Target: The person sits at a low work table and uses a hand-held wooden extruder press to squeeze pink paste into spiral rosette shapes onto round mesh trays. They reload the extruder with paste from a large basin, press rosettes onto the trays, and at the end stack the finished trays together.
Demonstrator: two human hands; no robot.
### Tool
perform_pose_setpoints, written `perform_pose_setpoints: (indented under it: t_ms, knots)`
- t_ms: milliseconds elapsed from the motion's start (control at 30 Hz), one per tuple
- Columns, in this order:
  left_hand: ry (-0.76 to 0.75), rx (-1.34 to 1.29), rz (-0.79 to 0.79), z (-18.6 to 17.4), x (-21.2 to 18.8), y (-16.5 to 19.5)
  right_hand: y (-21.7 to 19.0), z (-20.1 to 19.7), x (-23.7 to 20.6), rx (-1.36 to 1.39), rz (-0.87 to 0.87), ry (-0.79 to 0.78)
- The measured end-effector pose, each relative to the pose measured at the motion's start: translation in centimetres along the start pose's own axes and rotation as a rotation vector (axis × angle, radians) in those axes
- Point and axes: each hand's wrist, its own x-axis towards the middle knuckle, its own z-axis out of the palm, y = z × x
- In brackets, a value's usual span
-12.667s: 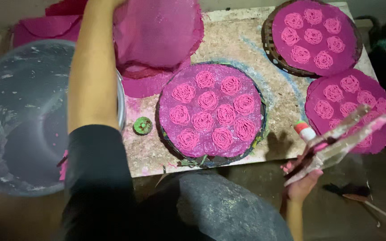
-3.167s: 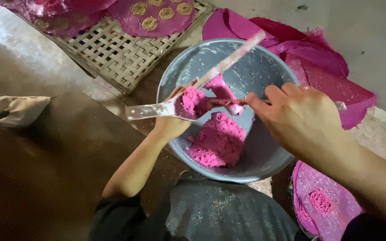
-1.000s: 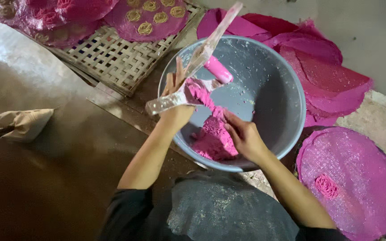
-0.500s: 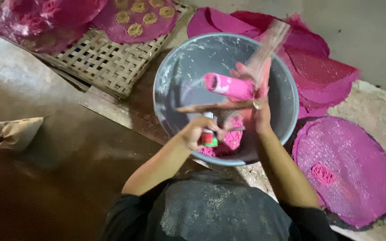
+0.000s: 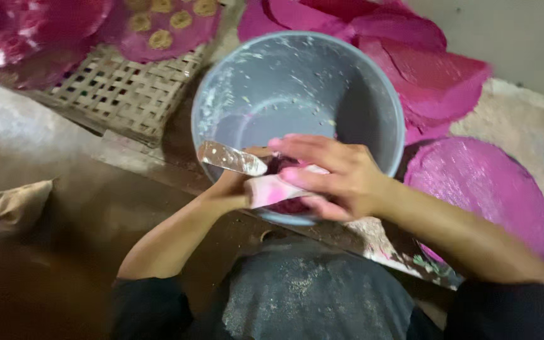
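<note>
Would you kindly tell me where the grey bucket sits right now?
In the head view, the grey bucket sits top centre, right of the woven bamboo tray and left of the pink round sheet.

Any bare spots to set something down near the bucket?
Free: the brown surface left of the grey bucket, between the woven tray and the crumpled bag. Crowded: both hands, left hand and right hand, at the bucket's near rim; pink sheets behind; pink disc to the right.
</note>
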Motion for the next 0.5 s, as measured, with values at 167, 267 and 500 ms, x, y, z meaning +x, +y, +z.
perform_pose_setpoints:
  t_ms: [167, 267, 500]
  knots:
    - [0.184, 1.508, 0.090, 2.5, 0.2, -0.5, -2.2, -0.2, -1.6, 0.056, 0.236, 0.065]
    - [0.007, 1.153, 0.160, 4.3, 0.7, -0.2, -2.8, -2.9, -5.3, 0.467, 0.319, 0.106]
    - [0.063, 1.349, 0.601, 13.2, 5.2, -5.8, -5.8, -6.9, -20.5, 1.221, 1.014, -0.282]
